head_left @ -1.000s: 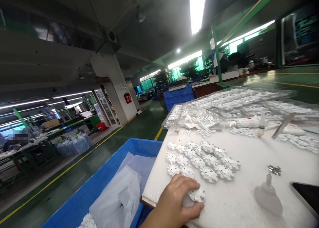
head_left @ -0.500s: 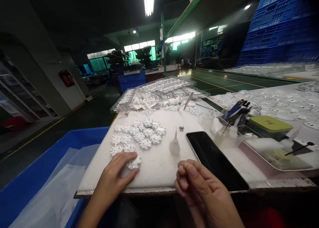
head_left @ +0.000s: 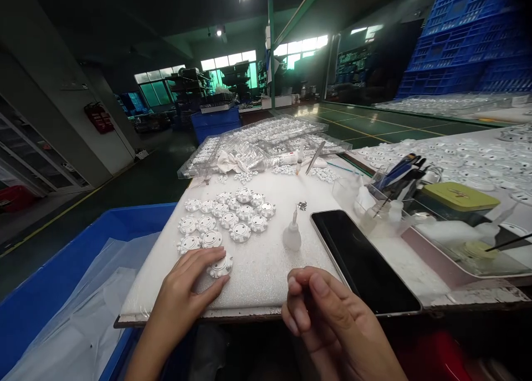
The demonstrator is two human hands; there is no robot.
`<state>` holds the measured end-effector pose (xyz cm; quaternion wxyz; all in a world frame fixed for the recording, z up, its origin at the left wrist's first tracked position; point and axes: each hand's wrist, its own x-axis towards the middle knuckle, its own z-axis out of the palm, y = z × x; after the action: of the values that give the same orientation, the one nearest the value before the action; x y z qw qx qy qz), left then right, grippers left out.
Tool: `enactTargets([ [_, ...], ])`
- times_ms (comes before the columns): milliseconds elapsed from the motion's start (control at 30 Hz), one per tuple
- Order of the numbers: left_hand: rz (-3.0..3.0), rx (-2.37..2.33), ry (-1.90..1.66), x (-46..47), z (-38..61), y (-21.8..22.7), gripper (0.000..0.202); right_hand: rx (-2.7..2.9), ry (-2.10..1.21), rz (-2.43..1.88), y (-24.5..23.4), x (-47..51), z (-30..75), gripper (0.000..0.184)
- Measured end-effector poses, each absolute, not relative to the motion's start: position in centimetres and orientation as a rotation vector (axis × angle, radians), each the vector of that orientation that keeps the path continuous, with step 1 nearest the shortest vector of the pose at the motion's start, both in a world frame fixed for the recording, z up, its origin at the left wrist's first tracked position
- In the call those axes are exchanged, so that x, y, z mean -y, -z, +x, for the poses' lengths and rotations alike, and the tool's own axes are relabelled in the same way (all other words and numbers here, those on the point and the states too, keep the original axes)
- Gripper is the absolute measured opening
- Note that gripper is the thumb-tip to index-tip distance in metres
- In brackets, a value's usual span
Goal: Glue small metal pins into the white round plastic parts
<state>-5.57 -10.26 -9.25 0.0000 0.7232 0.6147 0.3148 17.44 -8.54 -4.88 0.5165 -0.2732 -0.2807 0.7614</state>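
Observation:
My left hand point(head_left: 183, 289) is curled round a white disc with a scalloped rim point(head_left: 221, 265), index finger on its upper side and thumb at its lower edge; the disc rests on the white foam sheet point(head_left: 253, 284). Beyond it lie several similar white discs point(head_left: 228, 220), grouped together with small dark holes in their faces. My right hand point(head_left: 328, 309) hovers over the table's front edge, fingers curled and thumb near the index finger; anything between them is too small or hidden to make out. A small squeeze bottle with a thin nozzle point(head_left: 292, 237) stands beyond that hand.
A black-screened phone point(head_left: 361, 259) lies on the right, beside a tray of tools and bottles point(head_left: 428, 253). Small metal bits point(head_left: 302, 206) sit near the bottle. Clear trays of white parts point(head_left: 266, 134) are stacked behind. A blue bin point(head_left: 137, 217) stands at the left.
The view has shifted slightly. My right hand's thumb and index finger have parted a little from their tighter pinch. My left hand stays at the same disc.

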Motion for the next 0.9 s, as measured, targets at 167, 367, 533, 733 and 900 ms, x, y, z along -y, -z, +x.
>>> enactTargets([
  [167,2.265,-1.931,-0.982,10.3,-5.6,9.4,0.030,0.654,-1.814,-0.688,5.0,8.4,17.4,0.026],
  [367,2.281,-1.917,-0.967,10.4,-5.8,9.4,0.031,0.630,-1.805,-0.670,5.2,8.5,17.3,0.025],
  [533,2.262,-1.930,-0.961,10.3,-5.7,9.4,0.032,0.686,-1.585,-0.765,5.8,8.8,17.1,0.023],
  [733,2.292,-1.919,-0.983,10.3,-5.7,9.3,0.031,0.899,-1.349,-0.804,6.6,9.1,17.8,0.014],
  [900,2.292,-1.909,-0.977,10.3,-5.8,9.3,0.031,0.916,-1.332,-0.796,6.7,9.0,17.8,0.012],
])
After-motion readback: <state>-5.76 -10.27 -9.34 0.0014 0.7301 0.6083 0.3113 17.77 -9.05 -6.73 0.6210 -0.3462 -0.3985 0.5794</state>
